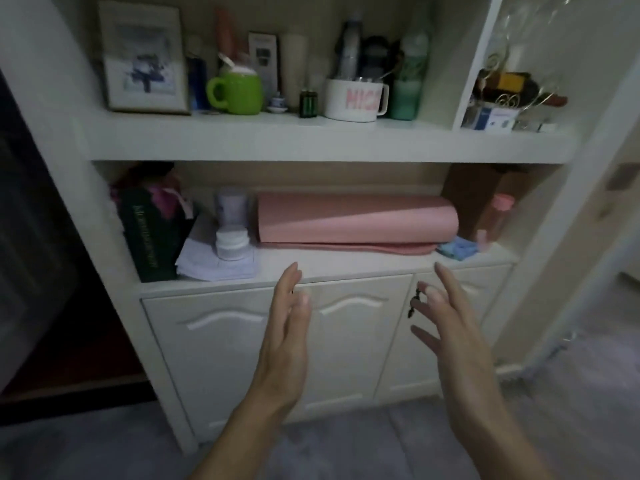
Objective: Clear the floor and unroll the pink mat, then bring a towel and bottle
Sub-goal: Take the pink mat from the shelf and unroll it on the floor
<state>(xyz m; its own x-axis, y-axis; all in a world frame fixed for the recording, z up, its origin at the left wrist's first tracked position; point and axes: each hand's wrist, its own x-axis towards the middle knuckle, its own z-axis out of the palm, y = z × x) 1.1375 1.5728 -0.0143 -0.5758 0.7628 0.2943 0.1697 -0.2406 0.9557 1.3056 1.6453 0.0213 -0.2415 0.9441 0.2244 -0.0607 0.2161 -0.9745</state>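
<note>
The rolled pink mat (356, 220) lies lengthwise on the lower shelf of a white cabinet (311, 268). A blue cloth (457, 249) is bunched at the mat's right end, and a pink-capped bottle (498, 216) stands just beyond it. My left hand (287, 337) and my right hand (450, 327) are both raised in front of the cabinet doors, just below the shelf edge. Each hand has its fingers spread and holds nothing. Neither hand touches the mat.
Left of the mat stand white jars (231, 242) on papers and a dark green book (149, 233). The upper shelf holds a green mug (239, 93), a white mug (356, 98), bottles and a framed picture (143, 58). Grey carpet (346, 452) covers the floor below.
</note>
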